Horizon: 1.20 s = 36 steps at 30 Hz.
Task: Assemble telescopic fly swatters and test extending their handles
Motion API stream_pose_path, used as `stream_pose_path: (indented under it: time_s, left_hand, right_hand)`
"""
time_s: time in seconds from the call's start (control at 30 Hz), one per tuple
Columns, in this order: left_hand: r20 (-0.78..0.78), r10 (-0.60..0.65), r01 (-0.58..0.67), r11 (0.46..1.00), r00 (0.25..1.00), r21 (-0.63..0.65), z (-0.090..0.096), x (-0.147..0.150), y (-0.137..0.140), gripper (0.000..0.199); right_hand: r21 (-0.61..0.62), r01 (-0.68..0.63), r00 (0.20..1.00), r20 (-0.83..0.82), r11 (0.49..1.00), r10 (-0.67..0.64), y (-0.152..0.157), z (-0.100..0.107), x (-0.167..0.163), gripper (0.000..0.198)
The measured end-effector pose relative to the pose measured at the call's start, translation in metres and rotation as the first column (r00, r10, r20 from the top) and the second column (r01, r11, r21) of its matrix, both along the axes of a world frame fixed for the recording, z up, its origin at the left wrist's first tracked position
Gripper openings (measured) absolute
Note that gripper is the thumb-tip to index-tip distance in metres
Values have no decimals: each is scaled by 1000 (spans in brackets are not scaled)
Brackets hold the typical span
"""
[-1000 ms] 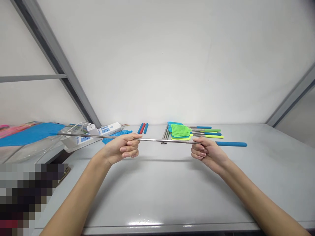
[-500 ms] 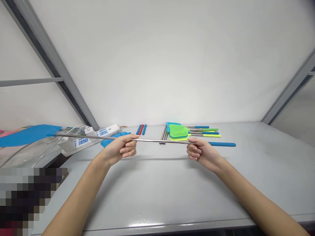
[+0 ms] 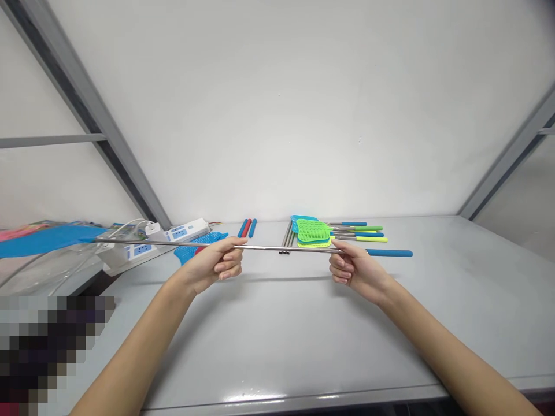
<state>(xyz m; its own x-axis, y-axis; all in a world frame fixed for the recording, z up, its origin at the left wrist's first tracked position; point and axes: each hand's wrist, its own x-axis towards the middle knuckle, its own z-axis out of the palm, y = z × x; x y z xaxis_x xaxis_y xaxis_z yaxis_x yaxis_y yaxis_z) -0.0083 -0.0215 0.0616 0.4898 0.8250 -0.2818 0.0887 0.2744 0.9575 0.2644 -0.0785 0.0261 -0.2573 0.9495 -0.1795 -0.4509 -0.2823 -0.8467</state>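
Both hands hold a long fly swatter [image 3: 286, 248] level above the table, its thin metal rod stretched between them. My left hand [image 3: 221, 263] is closed with thumb and fingers on the rod. Farther left, the swatter's blue paddle reaches past the frame's left edge, tilted nearly edge-on. My right hand [image 3: 353, 268] is closed on the rod just left of the blue grip. Behind my left hand lie blue swatter heads [image 3: 186, 253], with a bit of red partly hidden by the hand.
Finished-looking swatters with green, blue and yellow heads [image 3: 313, 231] lie stacked at the back. Beside them are several metal rods [image 3: 287, 237]. Blue and red grips [image 3: 247, 228] lie farther left. White power strips [image 3: 143, 249] with cables stand at the left edge of the grey table [image 3: 303, 335].
The blue paddle has turned and looks narrower, and sits slightly farther left. Both hands keep their hold on the rod, almost in the same place.
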Motion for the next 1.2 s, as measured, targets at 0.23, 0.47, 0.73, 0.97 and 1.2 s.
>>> stream_pose_path:
  time_s: [0.23, 0.47, 0.73, 0.97, 1.2]
  left_hand:
    - [5, -22, 22, 999, 1000, 35, 0, 2, -2, 42]
    - [36, 14, -16, 998, 999, 65, 1, 3, -2, 40]
    - [70, 50, -54, 997, 996, 54, -1, 5, -1, 37]
    - [126, 50, -61, 994, 991, 86, -2, 9, -2, 35]
    - [95, -5, -17, 974, 996, 224, -7, 19, -7, 35]
  right_hand:
    - [29, -14, 1000, -4, 999, 14, 2, -2, 4, 35]
    - [60, 15, 1000, 21, 998, -16, 2, -4, 4, 31]
    - [59, 37, 999, 12, 998, -37, 2, -5, 3, 29]
    - [66, 49, 999, 10, 997, -50, 2, -5, 2, 30]
    - [77, 6, 999, 31, 997, -8, -2, -4, -2, 31]
